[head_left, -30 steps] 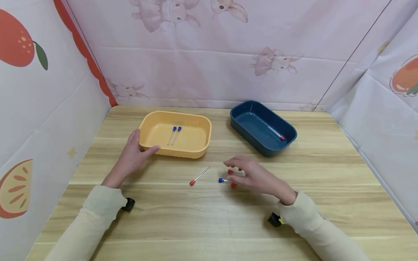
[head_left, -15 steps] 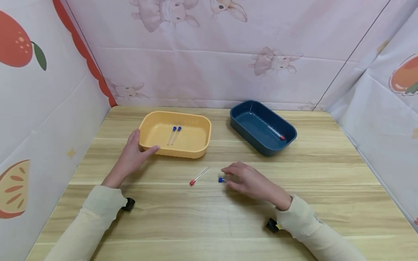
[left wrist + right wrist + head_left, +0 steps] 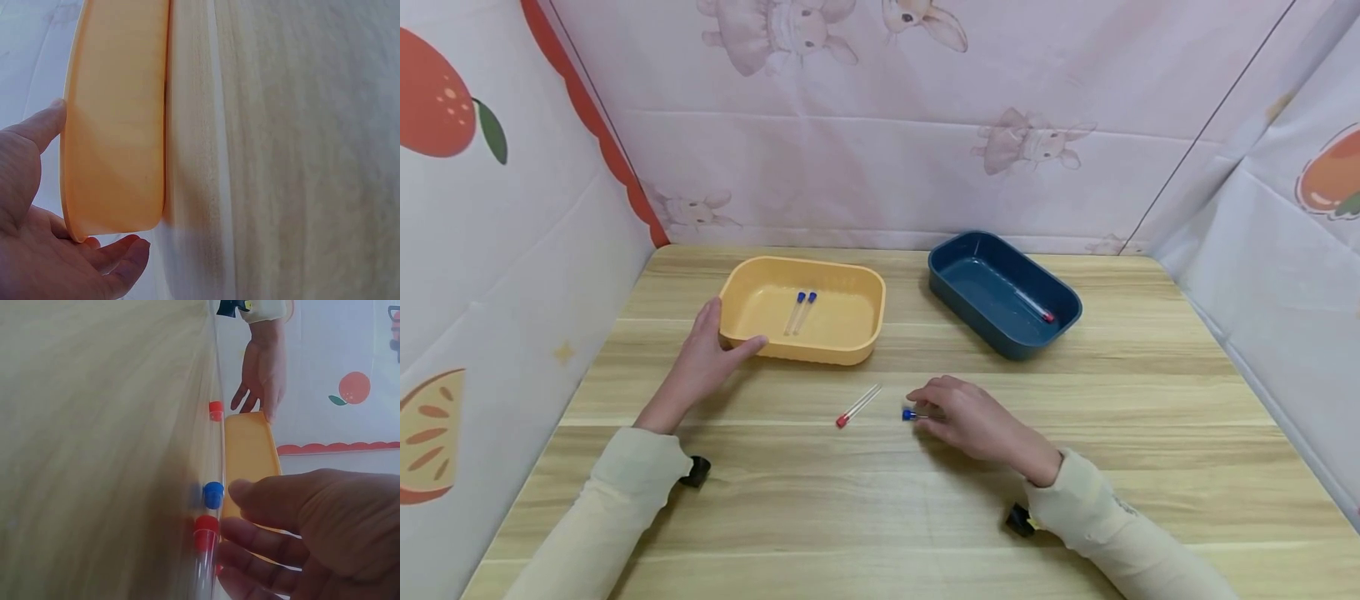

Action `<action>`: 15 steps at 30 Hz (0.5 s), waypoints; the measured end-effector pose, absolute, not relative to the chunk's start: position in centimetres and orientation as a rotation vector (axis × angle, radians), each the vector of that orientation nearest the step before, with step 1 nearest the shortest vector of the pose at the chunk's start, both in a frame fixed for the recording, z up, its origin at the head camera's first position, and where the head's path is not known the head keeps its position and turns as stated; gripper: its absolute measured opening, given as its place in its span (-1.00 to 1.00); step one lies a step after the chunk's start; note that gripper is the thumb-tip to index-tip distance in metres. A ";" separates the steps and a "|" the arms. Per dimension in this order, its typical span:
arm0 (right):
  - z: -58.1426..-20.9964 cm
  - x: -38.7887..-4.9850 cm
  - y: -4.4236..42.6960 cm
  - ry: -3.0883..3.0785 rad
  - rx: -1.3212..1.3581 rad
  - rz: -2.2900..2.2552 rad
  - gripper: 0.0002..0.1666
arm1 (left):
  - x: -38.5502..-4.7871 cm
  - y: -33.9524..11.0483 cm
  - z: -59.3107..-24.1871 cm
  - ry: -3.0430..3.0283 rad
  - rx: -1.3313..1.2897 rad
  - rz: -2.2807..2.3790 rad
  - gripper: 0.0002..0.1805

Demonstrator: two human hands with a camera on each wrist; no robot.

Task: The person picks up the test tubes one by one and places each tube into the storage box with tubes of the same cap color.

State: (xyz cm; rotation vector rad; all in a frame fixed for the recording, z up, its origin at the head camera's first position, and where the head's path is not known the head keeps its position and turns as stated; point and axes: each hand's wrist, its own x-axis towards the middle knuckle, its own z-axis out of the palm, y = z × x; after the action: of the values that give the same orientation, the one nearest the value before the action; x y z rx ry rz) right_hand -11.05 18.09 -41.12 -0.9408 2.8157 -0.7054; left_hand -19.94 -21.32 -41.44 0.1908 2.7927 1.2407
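My left hand grips the near left corner of a yellow plastic box, thumb along the front and fingers at the side. Two blue-capped test tubes, one with its cap to the left, lie inside it. Over a blue-capped test tube on the table hovers my right hand, thumb and fingers parted around it. In the right wrist view the thumb looks apart from the blue cap. A red-capped test tube lies close below the fingers, covered by the hand in the head view.
Another red-capped test tube lies slanted on the wooden table, left of the right hand. A dark blue plastic box stands at the back right, holding a red-capped test tube. Printed cloth walls enclose the table.
My right hand has lowered and shifted slightly left over the blue-capped test tube, covering red caps that showed earlier. Its thumb and fingers have drawn closer. My left hand has stayed on the yellow box.
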 end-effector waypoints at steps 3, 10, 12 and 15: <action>-41.3 -11.1 17.9 2.832 -0.956 -0.684 -0.64 | -20.0 -21.3 -41.4 2.793 0.192 1.249 0.21; -41.7 -11.2 17.6 2.858 -0.971 -0.644 -0.72 | -19.8 -21.2 -41.3 2.787 0.186 1.246 0.21; -41.7 -11.3 17.5 2.851 -0.969 -0.650 -0.73 | -19.9 -21.2 -41.3 2.788 0.186 1.246 0.21; -41.7 -11.4 17.2 2.830 -0.943 -0.660 -0.75 | -19.9 -21.2 -41.3 2.794 0.186 1.240 0.20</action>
State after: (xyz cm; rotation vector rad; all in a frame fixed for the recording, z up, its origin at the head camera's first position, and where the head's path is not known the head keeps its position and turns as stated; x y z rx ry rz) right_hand -11.44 17.23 -41.71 -0.9432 2.8297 -0.6597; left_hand -19.86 -21.25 -41.34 0.1856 2.7940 1.2405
